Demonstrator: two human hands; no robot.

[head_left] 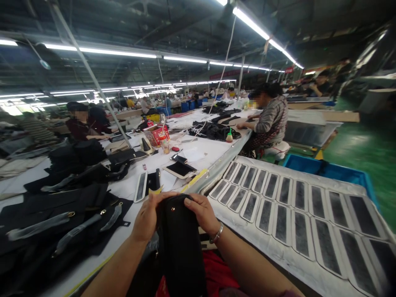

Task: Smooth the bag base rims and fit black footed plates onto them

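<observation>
A black fabric bag [182,247] with a small gold-coloured stud near its top edge hangs upright between my two hands, over my lap. My left hand [149,216] grips its upper left edge, the fingers passing behind it. On the upper right corner, my right hand [202,210] presses with the thumb on the front; its other fingers are behind the fabric. Just beyond the bag, a white-edged panel with a dark centre [141,187] lies on the white table [120,187] beside a small black piece [154,180].
Black bag pieces [55,222] with wrapped straps pile up at the left. Rows of white-bordered dark panels [275,222] cover a board at the right, with a blue bin [334,171] behind. A red box [157,134] and a glue bottle [229,135] stand farther off. A co-worker [270,119] sits beyond.
</observation>
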